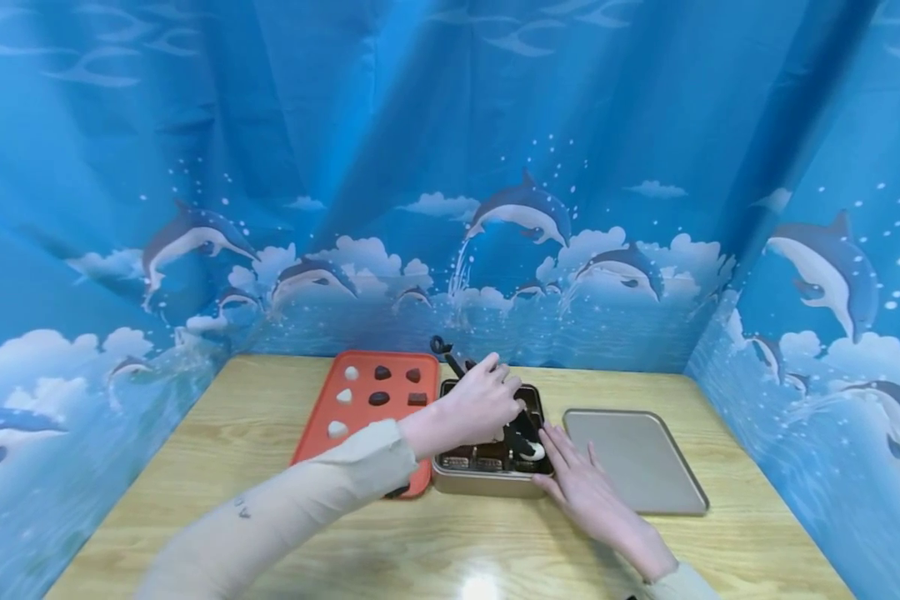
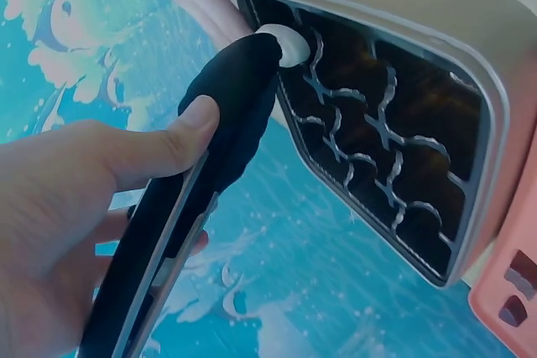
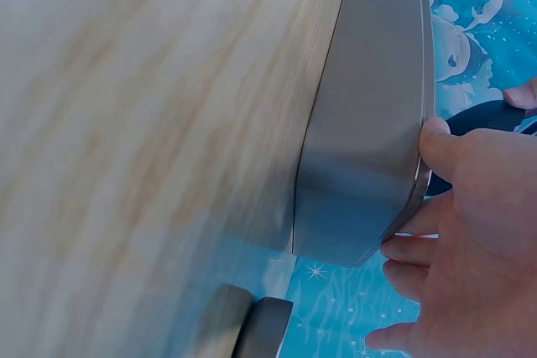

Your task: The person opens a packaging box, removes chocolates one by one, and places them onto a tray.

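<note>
My left hand (image 1: 476, 406) grips a pair of black tongs (image 2: 226, 111), the thumb lying along one arm. At their tips is a white chocolate piece (image 2: 290, 45), above the near right corner of a metal tin (image 1: 487, 485). A dark divided insert (image 2: 419, 119) with several wavy-edged compartments lines the tin. Against the tin's right side rests my right hand (image 1: 588, 493), with fingers extended along the wall and the thumb (image 3: 438, 147) at the front rim. My left hand and the tongs hide part of the insert in the head view.
A red tray (image 1: 371, 422) with white and dark chocolates in rows lies left of the tin, partly behind my left sleeve (image 1: 300, 500). A flat metal lid (image 1: 637, 462) lies to the right. Behind the wooden table (image 1: 390, 558) hangs a blue dolphin curtain (image 1: 390, 208).
</note>
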The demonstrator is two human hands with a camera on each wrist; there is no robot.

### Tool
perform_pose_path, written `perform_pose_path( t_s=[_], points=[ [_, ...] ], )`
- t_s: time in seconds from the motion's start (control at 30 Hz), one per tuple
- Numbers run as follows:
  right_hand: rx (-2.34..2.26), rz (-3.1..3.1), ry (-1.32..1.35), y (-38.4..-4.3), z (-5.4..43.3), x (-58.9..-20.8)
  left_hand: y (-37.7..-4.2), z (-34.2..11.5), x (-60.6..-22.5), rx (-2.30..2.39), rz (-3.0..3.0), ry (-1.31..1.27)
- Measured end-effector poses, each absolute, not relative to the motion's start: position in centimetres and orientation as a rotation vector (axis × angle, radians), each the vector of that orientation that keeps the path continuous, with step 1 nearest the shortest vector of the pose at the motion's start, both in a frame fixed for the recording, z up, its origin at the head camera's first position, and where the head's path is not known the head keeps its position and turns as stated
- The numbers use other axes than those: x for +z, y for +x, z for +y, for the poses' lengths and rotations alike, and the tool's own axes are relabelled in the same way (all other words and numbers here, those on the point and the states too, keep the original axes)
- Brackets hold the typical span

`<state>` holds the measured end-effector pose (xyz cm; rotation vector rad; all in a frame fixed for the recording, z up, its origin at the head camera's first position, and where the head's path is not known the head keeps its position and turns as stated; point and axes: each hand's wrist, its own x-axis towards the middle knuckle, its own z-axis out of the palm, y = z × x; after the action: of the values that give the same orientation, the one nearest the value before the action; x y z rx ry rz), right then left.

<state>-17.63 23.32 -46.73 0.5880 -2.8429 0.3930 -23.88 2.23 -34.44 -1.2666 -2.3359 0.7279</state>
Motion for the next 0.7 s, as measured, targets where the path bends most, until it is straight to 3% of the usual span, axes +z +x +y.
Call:
perform_pose_path(
  t_s=[0.7],
  points=[
    [0.424,-2.845,0.575,-17.5,23.3,-46.8,-25.1,-9.4,-33.1,0.472,-2.465,-0.967]
  ],
)
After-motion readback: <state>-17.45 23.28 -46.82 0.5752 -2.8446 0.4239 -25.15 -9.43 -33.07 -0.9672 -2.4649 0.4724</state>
